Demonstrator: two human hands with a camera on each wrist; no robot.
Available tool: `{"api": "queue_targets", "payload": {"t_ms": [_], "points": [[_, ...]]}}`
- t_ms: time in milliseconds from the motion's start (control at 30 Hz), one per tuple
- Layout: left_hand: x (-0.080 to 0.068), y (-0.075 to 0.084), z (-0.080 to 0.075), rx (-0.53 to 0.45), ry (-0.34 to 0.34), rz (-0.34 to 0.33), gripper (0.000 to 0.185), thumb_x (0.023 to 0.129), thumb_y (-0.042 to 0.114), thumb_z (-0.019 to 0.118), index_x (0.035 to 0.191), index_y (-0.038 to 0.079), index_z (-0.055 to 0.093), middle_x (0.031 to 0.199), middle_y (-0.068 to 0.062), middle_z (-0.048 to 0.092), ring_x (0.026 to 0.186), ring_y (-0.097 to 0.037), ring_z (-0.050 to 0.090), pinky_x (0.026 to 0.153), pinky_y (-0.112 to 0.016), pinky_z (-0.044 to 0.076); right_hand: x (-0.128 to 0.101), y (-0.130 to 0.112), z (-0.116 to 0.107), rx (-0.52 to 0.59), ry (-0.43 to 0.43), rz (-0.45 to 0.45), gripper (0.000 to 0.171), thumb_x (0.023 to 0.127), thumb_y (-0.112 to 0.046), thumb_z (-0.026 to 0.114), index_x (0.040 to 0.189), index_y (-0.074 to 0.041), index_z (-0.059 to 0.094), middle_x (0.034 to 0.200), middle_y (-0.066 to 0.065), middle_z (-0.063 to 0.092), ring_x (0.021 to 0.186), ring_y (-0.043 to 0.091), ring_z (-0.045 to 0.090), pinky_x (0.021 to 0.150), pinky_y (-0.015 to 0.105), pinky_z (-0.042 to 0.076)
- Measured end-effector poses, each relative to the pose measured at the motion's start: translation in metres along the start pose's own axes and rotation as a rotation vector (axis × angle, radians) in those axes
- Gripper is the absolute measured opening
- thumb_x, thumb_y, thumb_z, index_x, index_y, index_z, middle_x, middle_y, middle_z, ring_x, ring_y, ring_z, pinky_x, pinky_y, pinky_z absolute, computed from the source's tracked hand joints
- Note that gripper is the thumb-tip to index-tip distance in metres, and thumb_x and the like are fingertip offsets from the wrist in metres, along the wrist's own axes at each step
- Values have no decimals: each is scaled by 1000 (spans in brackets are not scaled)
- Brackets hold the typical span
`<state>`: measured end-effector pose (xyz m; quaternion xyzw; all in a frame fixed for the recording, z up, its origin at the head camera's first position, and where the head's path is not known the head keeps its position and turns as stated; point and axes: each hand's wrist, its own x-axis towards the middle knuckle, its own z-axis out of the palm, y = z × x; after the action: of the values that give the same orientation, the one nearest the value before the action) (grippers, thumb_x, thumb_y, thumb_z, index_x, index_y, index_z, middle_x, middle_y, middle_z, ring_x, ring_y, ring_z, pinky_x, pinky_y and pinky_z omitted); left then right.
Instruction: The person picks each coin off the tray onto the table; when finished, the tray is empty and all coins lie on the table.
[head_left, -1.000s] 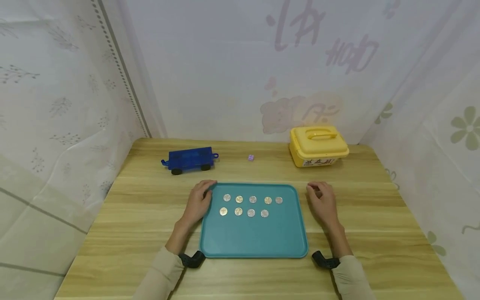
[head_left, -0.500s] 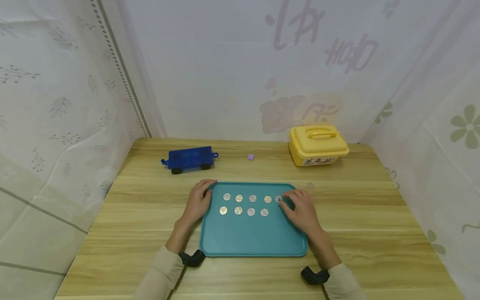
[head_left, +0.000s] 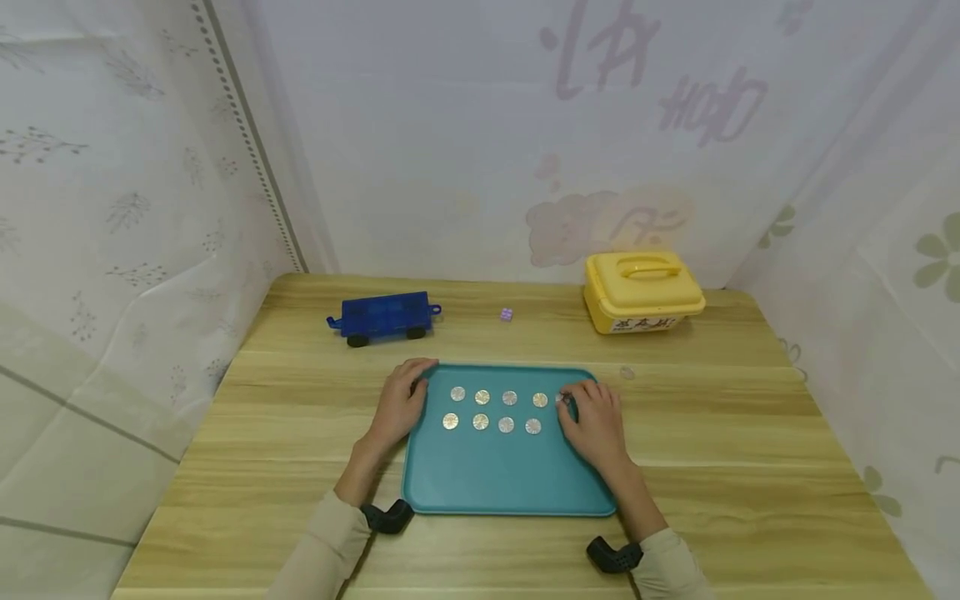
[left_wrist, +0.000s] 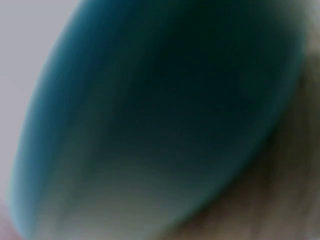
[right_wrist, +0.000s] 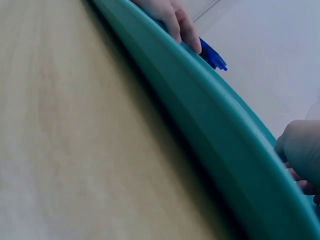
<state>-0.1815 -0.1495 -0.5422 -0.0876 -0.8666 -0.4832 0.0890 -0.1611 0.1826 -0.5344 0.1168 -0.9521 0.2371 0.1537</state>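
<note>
Coins [head_left: 481, 422] lay in 2 rows on the far half of the tray [head_left: 506, 475], which sat mid-table near the front edge. The right hand [head_left: 592, 421] curled its fingertips on the coin [head_left: 560, 399] at the right end of the far row, though a firm pinch could not be told. The left hand [head_left: 401, 404] rested flat with relaxed fingers on the tray's far-left corner.

Head view high, facing forward-down over the teal tray [head_left: 510, 475]; both wrist views pressed low against its rim.

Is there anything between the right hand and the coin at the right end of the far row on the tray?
Nothing visible does. The right hand is over the teal tray, its fingertips already at the rightmost coin of the far row, partly covering it. The neighbouring coin lies apart to the left.
</note>
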Motion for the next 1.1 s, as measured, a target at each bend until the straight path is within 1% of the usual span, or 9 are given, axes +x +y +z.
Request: {"api": "queue_targets", "payload": {"t_ms": [167, 333, 433, 600, 667, 800, 967, 1100], "points": [[1, 2, 0, 2, 7, -1, 36, 98, -2, 53, 131, 5, 64, 132, -12, 63, 124, -32, 55, 104, -50, 43, 0, 0, 0, 40, -16, 18, 16, 91, -18, 70, 103, -7, 69, 102, 10, 63, 96, 29, 50, 90, 46, 32], [1, 2, 1, 6, 3, 4, 36, 97, -2, 53, 131, 5, 64, 132, -13, 63, 123, -33, 55, 104, -51, 43, -1, 0, 2, 56, 21, 13, 15, 90, -13, 66, 103, -6, 70, 102, 11, 64, 97, 31, 51, 92, 47, 33], [1, 1, 1, 4, 5, 11, 36, 97, -2, 53, 131, 5, 64, 131, -13, 63, 122, -33, 55, 104, -51, 43, -1, 1, 4, 41, 39, 5, 16, 88, -9, 63, 101, -6, 71, 101, 12, 65, 95, 32, 52, 92, 49, 34], [0, -1, 0, 5, 11, 12, 37, 97, -3, 53, 131, 5, 64, 131, -13, 63, 122, -33, 56, 104, -51, 44, -2, 0, 6, -16, -6, 7, 17, 87, -11, 59, 102, -6, 66, 101, 13, 61, 94, 32, 49, 90, 50, 34], [-1, -2, 1, 5, 14, 10, 37, 97, -4, 54, 131, 5, 64, 131, -12, 63, 122, -33, 56, 104, -51, 43, -3, -1, 7, -15, -20, 16, 18, 86, -12, 59, 103, -6, 63, 101, 13, 60, 93, 32, 47, 91, 49, 33], [-1, -2, 2, 6, 16, 10, 37, 96, -4, 55, 131, 5, 64, 131, -12, 63, 123, -32, 55, 104, -51, 43, -3, 0, 7, 4, -6, 17, 19, 84, -10, 62, 103, -8, 64, 99, 10, 61, 92, 29, 47, 91, 48, 33], [-1, 0, 2, -3, 20, 13, 37, 96, -5, 54, 130, 5, 65, 131, -12, 63, 122, -32, 55, 104, -50, 43, -2, -1, 6, 51, 7, -14, 18, 83, -5, 64, 100, -9, 65, 94, 6, 62, 87, 25, 47, 84, 42, 36], [-1, 0, 0, -8, 17, 16, 37, 96, -5, 54, 131, 4, 64, 132, -12, 63, 122, -33, 55, 103, -51, 44, -3, -1, 6, 92, -5, -25, 17, 82, -5, 64, 97, -12, 64, 90, 2, 62, 84, 18, 51, 79, 37, 41]]}}
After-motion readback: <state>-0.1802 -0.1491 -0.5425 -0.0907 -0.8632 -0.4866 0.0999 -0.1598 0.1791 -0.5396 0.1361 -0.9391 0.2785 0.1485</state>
